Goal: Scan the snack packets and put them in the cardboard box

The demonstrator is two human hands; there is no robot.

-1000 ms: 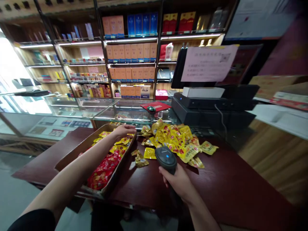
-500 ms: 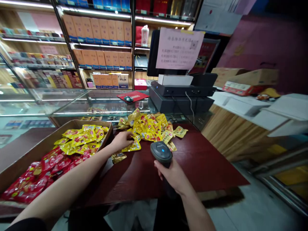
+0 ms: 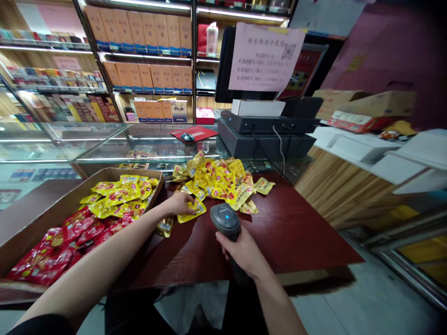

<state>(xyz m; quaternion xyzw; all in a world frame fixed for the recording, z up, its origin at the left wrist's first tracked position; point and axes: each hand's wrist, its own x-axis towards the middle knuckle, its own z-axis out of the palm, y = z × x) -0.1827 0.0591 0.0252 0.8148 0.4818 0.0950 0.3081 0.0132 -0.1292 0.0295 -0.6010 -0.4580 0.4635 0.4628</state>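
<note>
My right hand (image 3: 240,249) is wrapped round the handle of a dark barcode scanner (image 3: 225,217), which shows a blue light and points away from me over the table. My left hand (image 3: 179,204) has its fingers curled down on the edge of a yellow snack packet (image 3: 195,212) lying flat on the tabletop. A gold packet (image 3: 165,228) lies partly under my left wrist. Just beyond both hands is a heap of yellow snack packets (image 3: 213,179). Left of my forearm, a cardboard box (image 3: 78,188) holds yellow packets (image 3: 122,195) and red packets (image 3: 66,242).
The dark red table (image 3: 279,232) meets a glass counter (image 3: 146,142) with a mouse (image 3: 187,137) on a red mat. A monitor with a paper sign (image 3: 265,58) stands on dark equipment (image 3: 261,139). White boxes (image 3: 363,151) line the right side; stocked shelves stand behind.
The scanner in my right hand has shifted slightly left, towards the yellow packet. The gold packet by my left wrist has moved left. My left hand stays at the near edge of the heap.
</note>
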